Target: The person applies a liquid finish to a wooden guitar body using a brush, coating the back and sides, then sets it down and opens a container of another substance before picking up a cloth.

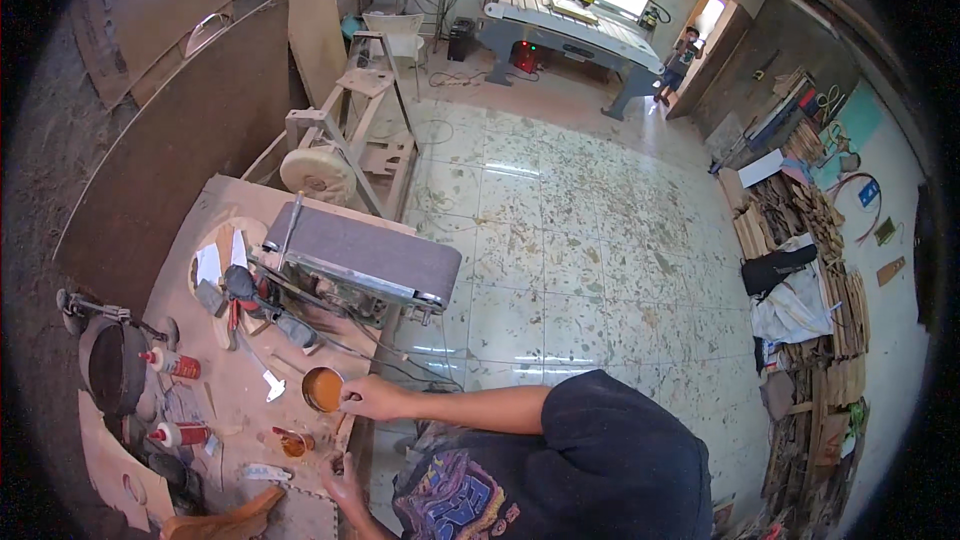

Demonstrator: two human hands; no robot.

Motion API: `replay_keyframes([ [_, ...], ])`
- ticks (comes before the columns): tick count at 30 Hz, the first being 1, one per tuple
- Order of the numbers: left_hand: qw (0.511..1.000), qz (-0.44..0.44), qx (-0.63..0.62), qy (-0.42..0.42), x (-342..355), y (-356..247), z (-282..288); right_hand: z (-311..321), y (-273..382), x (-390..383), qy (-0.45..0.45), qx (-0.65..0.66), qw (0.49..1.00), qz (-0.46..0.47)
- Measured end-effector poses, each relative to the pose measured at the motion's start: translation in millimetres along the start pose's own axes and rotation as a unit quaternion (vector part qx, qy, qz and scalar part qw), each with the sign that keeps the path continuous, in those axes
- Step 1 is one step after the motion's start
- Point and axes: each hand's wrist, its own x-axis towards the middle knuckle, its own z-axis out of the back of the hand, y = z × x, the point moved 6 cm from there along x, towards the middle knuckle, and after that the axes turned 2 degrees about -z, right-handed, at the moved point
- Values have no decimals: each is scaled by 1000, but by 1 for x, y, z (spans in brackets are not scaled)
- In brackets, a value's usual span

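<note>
My right hand (372,397) is closed on the near side of a round metal cup (322,391) with orange-brown liquid in it. The cup is at the right edge of the wooden worktable (235,395). Below it in the view, my left hand (344,481) is by the table edge, its fingers apart and nothing visible in them. A small clear jar (294,445) with amber liquid and something red across its top stands just left of that hand. A white caliper-shaped tool (273,385) lies left of the cup.
A belt sander (365,255) occupies the table's far end. Two red-capped glue bottles (178,365) lie at left, near a curved wooden piece (225,518). Beyond the tiled floor (580,270) are a large CNC machine (570,15) and a person (683,60); wood scraps (830,320) are piled at right.
</note>
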Motion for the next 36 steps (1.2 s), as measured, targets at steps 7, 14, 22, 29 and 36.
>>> replay_keyframes([
  [7,997,15,38,65,11,13,0,-3,2,-3,-15,20,998,-51],
  [14,985,31,80,146,24,18,-5,-1,-11,-1,-24,25,996,-79],
  [22,978,86,87,169,26,21,-1,59,61,9,-109,-6,993,-38],
  [29,979,82,81,167,22,18,13,463,217,-21,-569,-353,739,-77],
  [36,976,93,94,174,31,37,13,658,181,9,-507,-447,665,-317],
])
